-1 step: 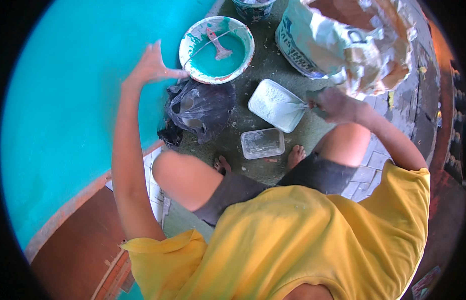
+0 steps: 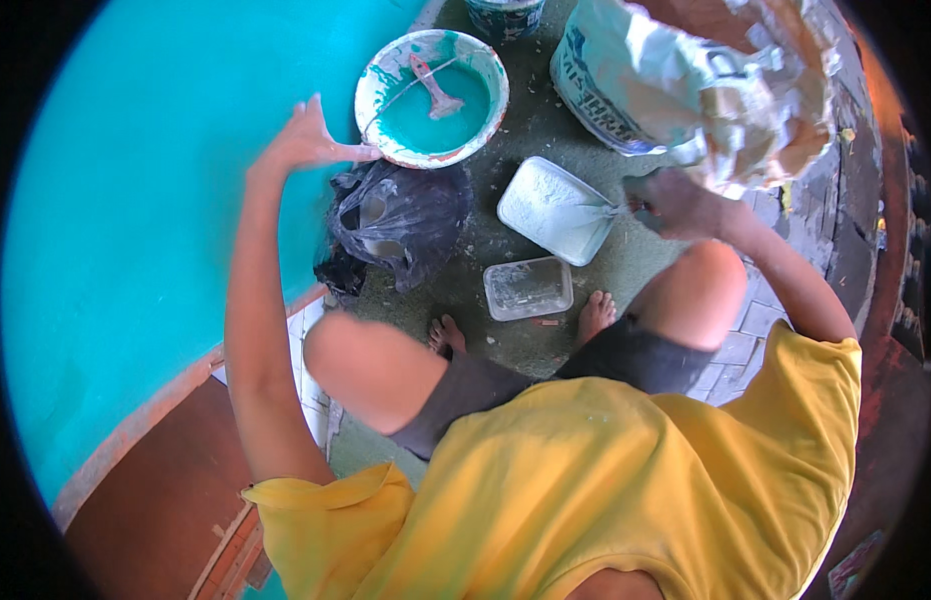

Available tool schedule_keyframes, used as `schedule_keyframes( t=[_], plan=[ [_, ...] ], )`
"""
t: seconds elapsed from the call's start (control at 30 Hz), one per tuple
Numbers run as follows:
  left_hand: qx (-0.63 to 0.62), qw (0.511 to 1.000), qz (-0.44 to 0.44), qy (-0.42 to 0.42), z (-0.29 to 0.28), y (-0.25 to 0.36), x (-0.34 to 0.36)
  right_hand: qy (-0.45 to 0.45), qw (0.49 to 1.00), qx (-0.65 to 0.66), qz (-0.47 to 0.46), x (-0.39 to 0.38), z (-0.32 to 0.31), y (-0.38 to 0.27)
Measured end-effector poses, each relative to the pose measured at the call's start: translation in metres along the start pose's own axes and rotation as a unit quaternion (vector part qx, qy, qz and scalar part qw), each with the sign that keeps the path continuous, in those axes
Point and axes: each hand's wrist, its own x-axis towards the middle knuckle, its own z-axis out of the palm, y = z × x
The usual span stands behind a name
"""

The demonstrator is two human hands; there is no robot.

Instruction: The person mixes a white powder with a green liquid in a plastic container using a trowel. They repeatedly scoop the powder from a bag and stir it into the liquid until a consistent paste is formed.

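Scooping, apparently: right grip [image 2: 680, 205] closed round pale flat-bladed tool [image 2: 595, 211], blade inside rectangular plastic tub [image 2: 577, 254] of white powder [image 2: 545, 195] on floor [image 2: 520, 342]; left grip [image 2: 307, 140] splayed wide beside round white bucket [image 2: 364, 100]. Any lift calls for level blade.

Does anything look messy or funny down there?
Yes, a bit: green paint is smeared up the inside of the bucket, and the brush lies in it. The big bag looks crumpled at its top. Nothing looks tipped over.
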Motion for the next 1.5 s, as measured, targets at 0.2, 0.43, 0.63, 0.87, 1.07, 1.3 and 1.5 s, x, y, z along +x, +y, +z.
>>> schedule_keyframes(
  t=[0.2,0.43,0.63,0.87,1.07,1.3,1.5],
  plan=[
    [-0.280,0.949,-0.136,0.045,0.074,-0.034,0.064,0.051,0.996,0.027,0.073,0.024,0.052,0.015],
    [-0.578,0.806,-0.110,0.068,0.101,-0.021,0.088,0.139,0.989,0.019,-0.051,0.101,0.059,-0.009],
    [-0.623,0.767,-0.065,0.142,0.119,-0.019,0.079,0.314,0.946,0.033,-0.074,0.252,0.034,-0.026],
    [-0.780,0.600,0.071,0.162,0.125,0.041,0.070,0.329,0.941,0.057,0.059,0.322,0.036,-0.017],
    [-0.777,0.591,0.118,0.181,0.131,0.042,0.056,0.397,0.912,0.052,-0.089,0.272,0.024,-0.014],
    [-0.810,0.536,0.084,0.223,0.132,0.055,0.041,0.389,0.874,0.292,0.010,0.171,0.022,-0.018],
    [-0.804,0.538,0.096,0.234,0.125,0.068,0.026,0.407,0.762,0.501,0.045,0.136,0.061,-0.009]
  ],
)
